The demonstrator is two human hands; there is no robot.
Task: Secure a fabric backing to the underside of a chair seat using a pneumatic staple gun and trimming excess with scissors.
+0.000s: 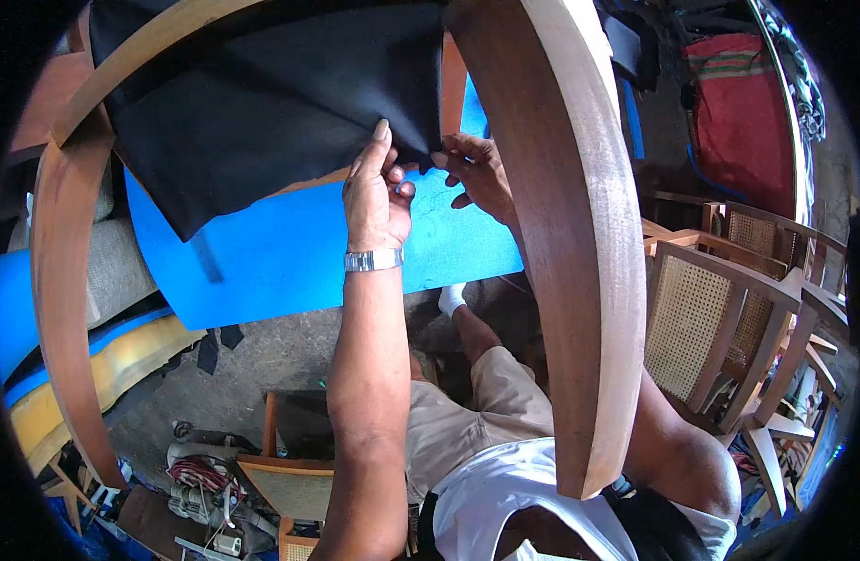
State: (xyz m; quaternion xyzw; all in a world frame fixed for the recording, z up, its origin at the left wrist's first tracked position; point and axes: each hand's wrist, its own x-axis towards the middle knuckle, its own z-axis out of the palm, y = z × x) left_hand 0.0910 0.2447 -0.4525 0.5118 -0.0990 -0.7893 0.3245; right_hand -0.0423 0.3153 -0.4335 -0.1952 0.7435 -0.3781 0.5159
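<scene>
A sheet of black cloth (pixel 271 103) lies over the seat area of a wooden chair frame (pixel 584 234), its loose edge hanging toward me. My left hand (pixel 378 192), wearing a metal-banded watch (pixel 374 260), is at the cloth's near edge. Its thumb presses on the top while the other fingers curl in below. Just to the right, my right hand (pixel 481 178) pinches the cloth's corner between thumb and forefinger; part of that hand and its forearm are hidden behind the chair's curved wooden piece. A strip of bare wood shows under the cloth's edge.
Beneath the frame is a blue sheet (pixel 289 248). Cane-panelled chair frames (pixel 692 323) are stacked at the right, near a red cloth bundle (pixel 738 122). Rolled foam (pixel 102 365) lies at left. Tools, cords and another chair (pixel 294 481) sit on the floor at lower left.
</scene>
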